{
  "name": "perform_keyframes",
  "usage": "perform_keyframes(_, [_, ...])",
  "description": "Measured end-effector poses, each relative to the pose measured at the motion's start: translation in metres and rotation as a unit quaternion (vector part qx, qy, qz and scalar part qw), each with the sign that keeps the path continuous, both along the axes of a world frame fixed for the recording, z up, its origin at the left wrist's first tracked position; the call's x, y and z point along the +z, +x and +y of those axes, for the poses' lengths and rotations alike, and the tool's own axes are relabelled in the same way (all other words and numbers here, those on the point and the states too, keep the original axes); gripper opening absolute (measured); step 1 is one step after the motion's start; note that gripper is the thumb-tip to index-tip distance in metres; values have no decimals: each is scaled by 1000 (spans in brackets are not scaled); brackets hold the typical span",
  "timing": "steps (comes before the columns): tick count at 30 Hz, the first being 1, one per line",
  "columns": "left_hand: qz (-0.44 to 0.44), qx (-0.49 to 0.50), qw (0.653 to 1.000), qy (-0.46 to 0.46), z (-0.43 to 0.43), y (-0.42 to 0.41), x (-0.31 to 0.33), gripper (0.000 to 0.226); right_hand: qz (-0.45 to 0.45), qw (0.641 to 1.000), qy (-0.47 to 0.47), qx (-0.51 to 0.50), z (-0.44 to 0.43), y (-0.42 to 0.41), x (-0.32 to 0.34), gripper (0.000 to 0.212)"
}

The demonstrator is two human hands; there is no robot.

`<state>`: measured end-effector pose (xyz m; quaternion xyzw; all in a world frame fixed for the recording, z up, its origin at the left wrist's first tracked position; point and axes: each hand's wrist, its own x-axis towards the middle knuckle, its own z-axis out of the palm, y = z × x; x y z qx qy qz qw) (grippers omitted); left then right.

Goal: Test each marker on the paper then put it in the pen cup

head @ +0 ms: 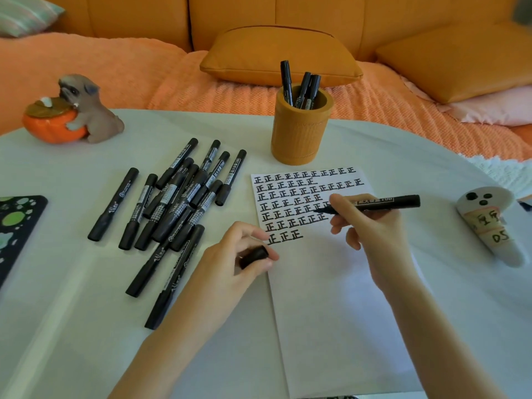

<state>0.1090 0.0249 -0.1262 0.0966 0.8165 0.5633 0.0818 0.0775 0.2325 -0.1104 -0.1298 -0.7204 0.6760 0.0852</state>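
Note:
My right hand (371,226) grips an uncapped black marker (383,203), its tip pointing left over the white paper (331,283) among rows of black test marks. The black cap (253,256) sits pinched in my left hand (239,254) at the paper's left edge. An orange pen cup (300,131) stands beyond the paper with three black markers (299,87) upright in it. A pile of several capped black markers (172,203) lies on the table left of the paper.
The white table (72,312) also holds a dog-and-pumpkin figurine (72,110) at far left, a dark patterned stencil board (17,226) at the left edge and a white ghost-shaped object (489,226) at right. An orange sofa with cushions (282,56) lies behind.

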Motion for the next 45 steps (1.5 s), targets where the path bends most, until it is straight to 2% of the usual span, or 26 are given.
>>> perform_keyframes(2, [-5,0,1000,0,1,1,1,19,-13,1000,28,-4,-2,0,-4,16])
perform_keyframes(5, [-11,-7,1000,-4,3,2,0,17,-23,997,75,-17,-4,-2,-10,33])
perform_keyframes(9, [-12,-17,1000,-7,4,1,-2,19,-28,994,99,-31,-8,-2,-16,42])
perform_keyframes(32, [-24,-11,999,-23,5,-1,-6,21,-31,988,150,-14,-17,0,-25,26])
perform_keyframes(40, [-31,-11,999,-22,4,-1,-7,21,-24,984,173,-40,-13,-1,-28,38])
perform_keyframes(45, [-32,-16,999,-14,4,-1,-7,22,-26,984,170,-44,-13,-1,-28,34])
